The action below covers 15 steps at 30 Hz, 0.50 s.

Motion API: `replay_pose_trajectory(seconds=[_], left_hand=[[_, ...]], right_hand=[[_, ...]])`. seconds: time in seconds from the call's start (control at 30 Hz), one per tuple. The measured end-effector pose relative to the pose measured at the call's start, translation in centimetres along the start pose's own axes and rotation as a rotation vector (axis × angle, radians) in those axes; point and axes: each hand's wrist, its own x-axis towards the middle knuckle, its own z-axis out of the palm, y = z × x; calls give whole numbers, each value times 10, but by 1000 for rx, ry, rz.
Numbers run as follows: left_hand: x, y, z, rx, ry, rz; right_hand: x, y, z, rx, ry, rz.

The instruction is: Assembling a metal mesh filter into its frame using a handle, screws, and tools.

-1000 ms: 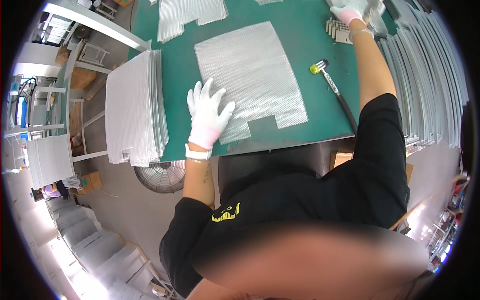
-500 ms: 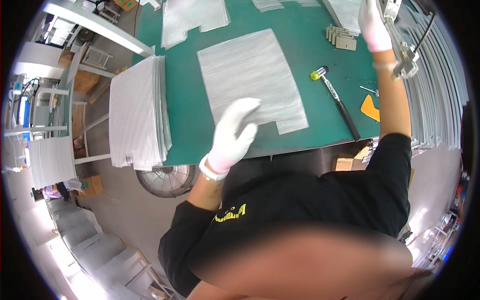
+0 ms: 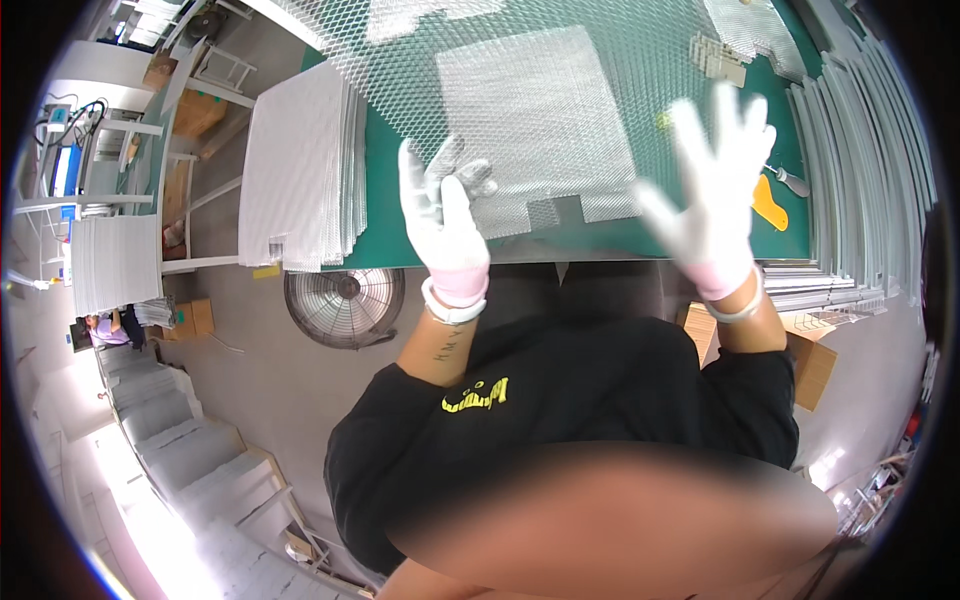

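Note:
A see-through, diamond-patterned mesh sheet (image 3: 400, 70) hangs over the green table, its near-left edge at my left hand (image 3: 445, 215). That white-gloved hand has its fingers curved and apart; whether they touch the mesh I cannot tell. My right hand (image 3: 715, 195), also gloved, is spread wide over the table's right part and blurred at the fingers. Below the raised mesh a notched mesh sheet (image 3: 540, 110) lies flat. The hammer is mostly hidden by the raised mesh and my right hand. Right of that hand lie a screwdriver (image 3: 790, 181) and a yellow flat piece (image 3: 769, 205).
A tall stack of mesh sheets (image 3: 300, 165) stands at the table's left edge. Small metal brackets (image 3: 717, 58) sit at the back right, near another mesh sheet (image 3: 755, 35). Long pale strips (image 3: 865, 170) line the right side. A floor fan (image 3: 345, 308) stands below the table edge.
My right hand has come back from the far right, leaving the metal fixture there. The raised mesh now spans the table. My left hand has shifted slightly up, and the view has shifted.

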Motion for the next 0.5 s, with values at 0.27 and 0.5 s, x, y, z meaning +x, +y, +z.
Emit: replay_pose_trajectory(seconds=[0.27,0.5], left_hand=[[-6,-8,-22,927,-271,410],[14,-27,-22,1416,-376,163]], right_hand=[[-33,8,32,624,-187,512],[-34,13,80,453,-282,499]])
